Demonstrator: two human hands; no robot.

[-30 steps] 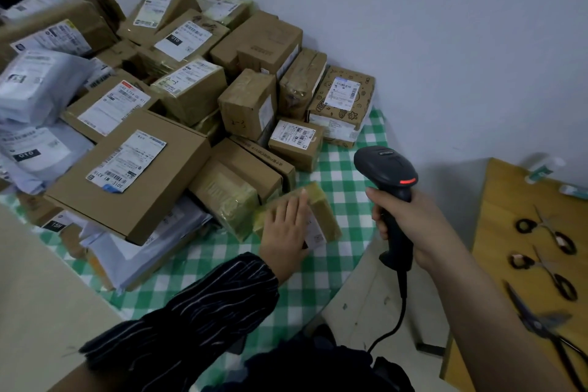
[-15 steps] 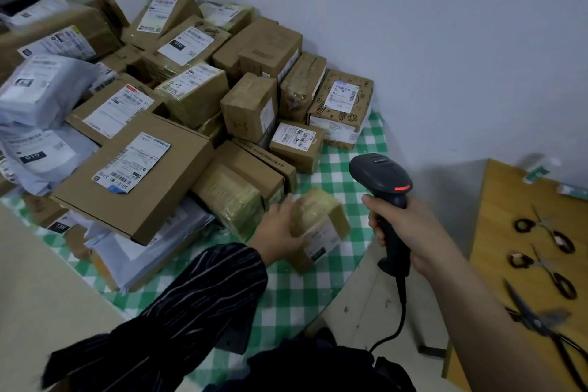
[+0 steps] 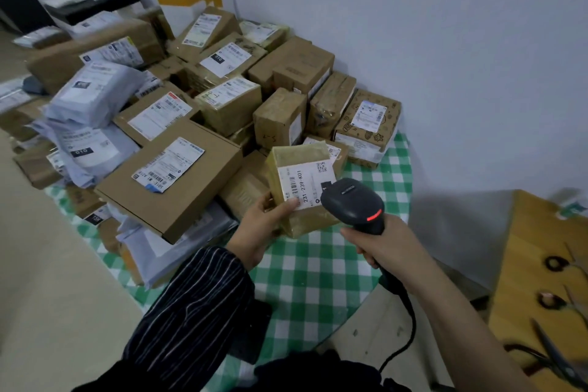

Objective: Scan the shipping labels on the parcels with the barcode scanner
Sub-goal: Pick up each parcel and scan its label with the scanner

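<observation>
Left hand (image 3: 264,226): a small taped parcel (image 3: 299,154) is gripped at its lower left corner. The thumb is pressed on the edge of the white label (image 3: 305,181); the other fingers are hidden behind the box. The parcel is held tilted above the checked cloth (image 3: 318,280), label face turned up. A barcode and the print 231-239-K01 are legible on it.

Right hand (image 3: 388,248): the fingers are wrapped round the handle of a black scanner (image 3: 353,204). The scanner head is placed just right of the left thumb, its nose overlapping the label's lower right corner; whether contact is made cannot be told. A red light is lit on the back of the head. A black cable (image 3: 410,321) is seen running down below the right hand.

Beyond and left of the left hand, a pile (image 3: 296,67) of labelled boxes and grey mailers is stacked against the wall. A flat box (image 3: 171,181) is nearest, just left of that hand. A striped sleeve (image 3: 197,302) is worn on the left arm. Well right of the right hand, scissors (image 3: 555,262) are laid on a wooden bench (image 3: 528,232).
</observation>
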